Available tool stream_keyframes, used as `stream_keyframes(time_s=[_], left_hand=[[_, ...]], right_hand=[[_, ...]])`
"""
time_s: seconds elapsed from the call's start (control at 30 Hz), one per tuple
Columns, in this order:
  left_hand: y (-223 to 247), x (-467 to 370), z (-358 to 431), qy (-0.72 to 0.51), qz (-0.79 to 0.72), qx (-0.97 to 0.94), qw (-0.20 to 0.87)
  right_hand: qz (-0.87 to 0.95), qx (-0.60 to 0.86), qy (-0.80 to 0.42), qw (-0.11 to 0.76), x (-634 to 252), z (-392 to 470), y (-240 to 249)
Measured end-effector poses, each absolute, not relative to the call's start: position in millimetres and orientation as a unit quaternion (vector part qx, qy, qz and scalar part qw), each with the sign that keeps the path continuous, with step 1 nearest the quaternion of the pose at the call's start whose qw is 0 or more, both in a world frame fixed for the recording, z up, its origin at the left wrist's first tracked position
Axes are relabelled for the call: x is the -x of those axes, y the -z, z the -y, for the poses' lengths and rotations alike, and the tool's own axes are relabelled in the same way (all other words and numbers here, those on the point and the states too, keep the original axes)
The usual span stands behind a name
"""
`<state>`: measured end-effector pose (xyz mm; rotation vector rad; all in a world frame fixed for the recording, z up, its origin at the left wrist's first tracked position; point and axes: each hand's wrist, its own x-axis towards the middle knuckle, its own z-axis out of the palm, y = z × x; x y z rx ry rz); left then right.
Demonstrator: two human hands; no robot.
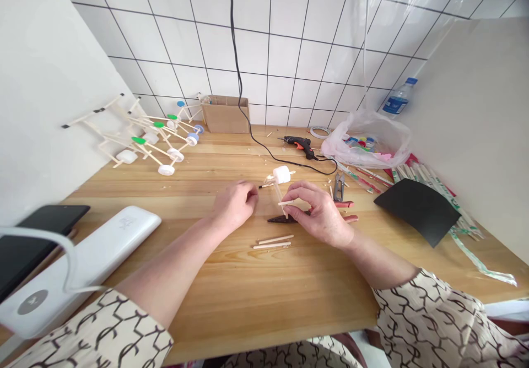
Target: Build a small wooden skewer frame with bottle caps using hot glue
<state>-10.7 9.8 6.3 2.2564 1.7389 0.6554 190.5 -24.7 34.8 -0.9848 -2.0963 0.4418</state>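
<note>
The worktop [231,302] spreads beneath both hands, with a tiled wall [252,48] beyond the fingertips. To the left of the left fingers lie a white power bank [103,252] and, farther up, assembled stick frames [152,136] with white wheels. Beyond the right fingers and to their right is a clear plastic bag [397,136]; nearer, a black sheet [417,208]. A black glue gun [301,145] lies past the fingers, and pliers [283,220] with red handles lie just under the right hand [320,214]. Its fingers are closed in a pinch on a small stick piece [278,191], upright, with a white round part [282,174] at its top. The left hand [235,205] is curled beside it; whether it grips anything I cannot tell. Two loose sticks [273,242] lie on the near side of the right fingers. The step in hand looks like holding the piece up at a joint; moving it would call for a light, steady pinch. The power bank's marks and the blue label of the bottle [399,98] are too small to read.
</note>
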Motion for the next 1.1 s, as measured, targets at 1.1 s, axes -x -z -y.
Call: stream_keyframes(time_s=[1.1], left_hand=[[-8.4, 10.7, -9.7, -0.231, -0.586, -0.770, 0.101]], right_hand=[[0.830, 0.377, -0.179, 0.372, -191.1, 25.8, -35.4]])
